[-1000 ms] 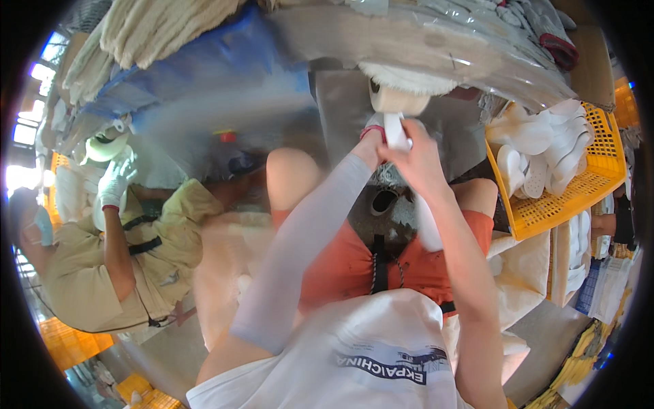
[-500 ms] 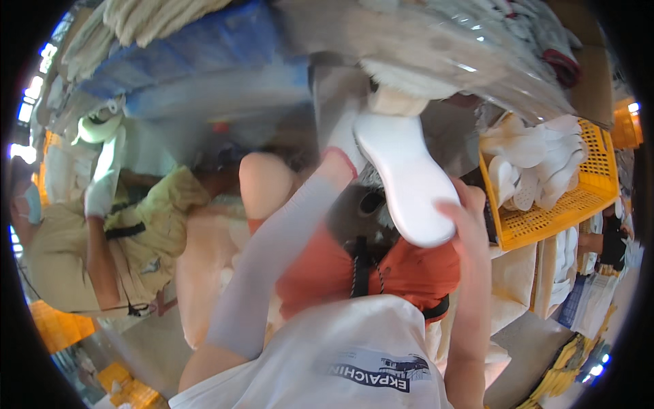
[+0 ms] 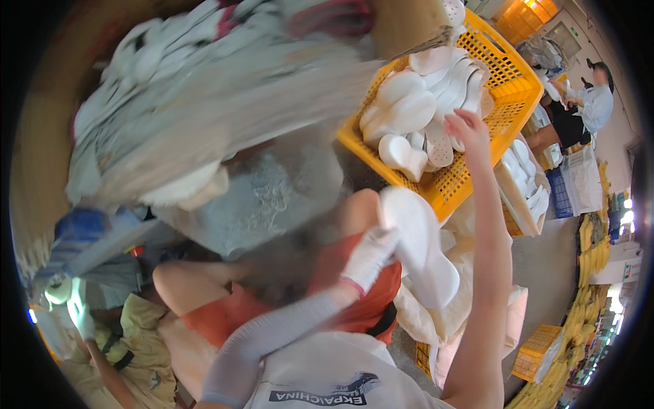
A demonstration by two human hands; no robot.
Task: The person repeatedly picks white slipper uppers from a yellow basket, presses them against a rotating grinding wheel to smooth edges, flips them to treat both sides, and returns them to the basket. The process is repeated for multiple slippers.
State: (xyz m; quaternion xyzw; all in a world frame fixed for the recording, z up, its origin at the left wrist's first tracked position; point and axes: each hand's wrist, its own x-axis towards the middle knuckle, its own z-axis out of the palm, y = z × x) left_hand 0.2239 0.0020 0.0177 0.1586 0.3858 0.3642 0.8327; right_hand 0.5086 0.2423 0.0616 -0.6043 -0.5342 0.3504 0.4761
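Note:
My left hand [image 3: 371, 253], in a white glove with a red cuff edge, is closed on a white foam shoe sole [image 3: 426, 255]. The smooth sole hangs beside my knee, over the right leg of my orange shorts. My bare right hand [image 3: 469, 129] reaches out above a yellow plastic crate [image 3: 446, 194], its fingers spread with nothing in them. Inside the crate lies a loose heap of white soles [image 3: 402, 102], some with small holes. Whether my right fingertips touch the heap I cannot tell.
On my left, a grey bench [image 3: 272, 198] carries a pile of white gloves [image 3: 177, 61]. More soles fill a box [image 3: 521, 174] beyond the crate. Cloth sacks [image 3: 422, 313] stand by my right leg. Co-workers sit at lower left and stand at far right.
My view has swung right. The right hand has let go of the sole and moved out over the crate. The left hand keeps the sole, now down by my knee.

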